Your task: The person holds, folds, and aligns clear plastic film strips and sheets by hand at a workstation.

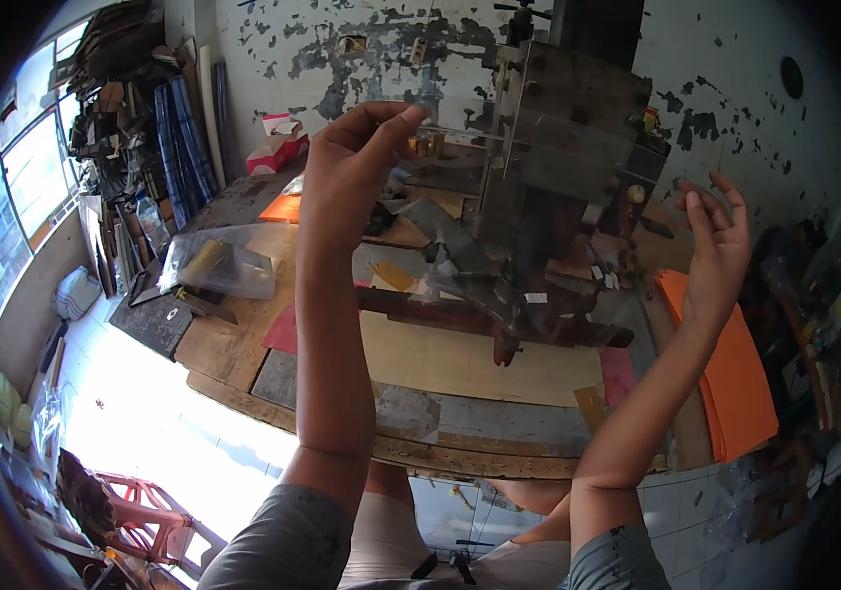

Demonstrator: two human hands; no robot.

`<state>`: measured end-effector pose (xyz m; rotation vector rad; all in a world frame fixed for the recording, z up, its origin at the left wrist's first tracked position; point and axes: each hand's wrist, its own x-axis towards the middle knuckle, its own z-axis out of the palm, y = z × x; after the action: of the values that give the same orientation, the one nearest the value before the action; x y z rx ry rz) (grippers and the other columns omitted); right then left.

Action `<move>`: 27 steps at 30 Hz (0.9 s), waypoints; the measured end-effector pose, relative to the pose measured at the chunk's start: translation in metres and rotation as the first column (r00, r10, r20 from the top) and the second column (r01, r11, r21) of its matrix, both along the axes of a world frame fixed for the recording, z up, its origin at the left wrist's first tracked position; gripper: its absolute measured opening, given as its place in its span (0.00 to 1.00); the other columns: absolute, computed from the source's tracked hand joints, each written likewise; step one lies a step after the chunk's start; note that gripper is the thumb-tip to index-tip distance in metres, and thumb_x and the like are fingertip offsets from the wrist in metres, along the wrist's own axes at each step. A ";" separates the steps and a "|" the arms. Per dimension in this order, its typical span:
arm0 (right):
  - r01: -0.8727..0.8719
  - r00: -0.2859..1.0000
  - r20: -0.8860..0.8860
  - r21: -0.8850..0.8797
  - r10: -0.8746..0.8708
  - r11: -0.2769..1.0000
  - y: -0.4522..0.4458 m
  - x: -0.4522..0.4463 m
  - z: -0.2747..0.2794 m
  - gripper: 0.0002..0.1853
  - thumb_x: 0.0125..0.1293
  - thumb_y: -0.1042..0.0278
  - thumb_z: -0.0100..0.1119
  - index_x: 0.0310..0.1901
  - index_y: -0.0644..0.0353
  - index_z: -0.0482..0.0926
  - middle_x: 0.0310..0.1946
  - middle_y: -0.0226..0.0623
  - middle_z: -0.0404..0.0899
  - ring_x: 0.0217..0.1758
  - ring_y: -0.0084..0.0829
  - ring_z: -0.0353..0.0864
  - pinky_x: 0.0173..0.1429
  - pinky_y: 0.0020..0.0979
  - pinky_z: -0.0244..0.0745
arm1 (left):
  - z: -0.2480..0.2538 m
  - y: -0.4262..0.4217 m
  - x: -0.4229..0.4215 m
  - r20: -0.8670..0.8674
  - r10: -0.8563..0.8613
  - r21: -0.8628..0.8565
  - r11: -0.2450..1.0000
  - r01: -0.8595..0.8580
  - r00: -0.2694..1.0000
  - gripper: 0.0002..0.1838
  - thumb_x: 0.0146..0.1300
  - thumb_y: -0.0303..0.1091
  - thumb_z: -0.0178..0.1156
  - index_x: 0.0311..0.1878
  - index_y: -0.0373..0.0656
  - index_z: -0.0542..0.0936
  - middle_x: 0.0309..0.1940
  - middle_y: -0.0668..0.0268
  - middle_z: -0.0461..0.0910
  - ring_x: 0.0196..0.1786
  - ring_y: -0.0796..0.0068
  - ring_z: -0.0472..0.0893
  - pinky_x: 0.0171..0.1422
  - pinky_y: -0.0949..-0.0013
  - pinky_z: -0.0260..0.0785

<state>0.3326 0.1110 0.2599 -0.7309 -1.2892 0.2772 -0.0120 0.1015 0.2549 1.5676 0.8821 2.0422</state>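
Observation:
My left hand (366,147) is raised at the upper middle, its thumb and forefinger pinched on the edge of a clear plastic sheet (563,143). The sheet stretches rightward across the machine; its lower outline is hard to make out. My right hand (718,231) is lifted on the right, fingers bent and apart, a short way from the sheet's visible right end. Behind the sheet stands a dark metal press (578,98) with a red-brown bar (440,313). A pale yellow board (470,369) lies below the bar on the workbench.
Orange sheets (735,383) are stacked at the bench's right side. A clear plastic bag (224,261) lies at the left, and a pink-and-white box (278,143) stands behind. On the floor at lower left is a red plastic stool (150,516). Rolls and boards lean by the window.

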 end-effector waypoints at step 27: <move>-0.184 0.981 0.069 0.002 0.184 0.983 -0.031 -0.007 0.007 0.17 0.71 0.69 0.61 0.59 0.64 0.79 0.44 0.42 0.90 0.41 0.24 0.88 0.46 0.23 0.73 | -0.006 0.022 -0.017 0.203 0.077 0.051 0.995 -0.089 0.976 0.15 0.69 0.39 0.66 0.51 0.38 0.84 0.33 0.70 0.82 0.37 0.84 0.79 0.47 0.77 0.72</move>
<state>0.3256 0.0803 0.2664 -0.6192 -1.4252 0.3992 -0.0287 0.1232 0.2485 1.3445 0.8304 2.2582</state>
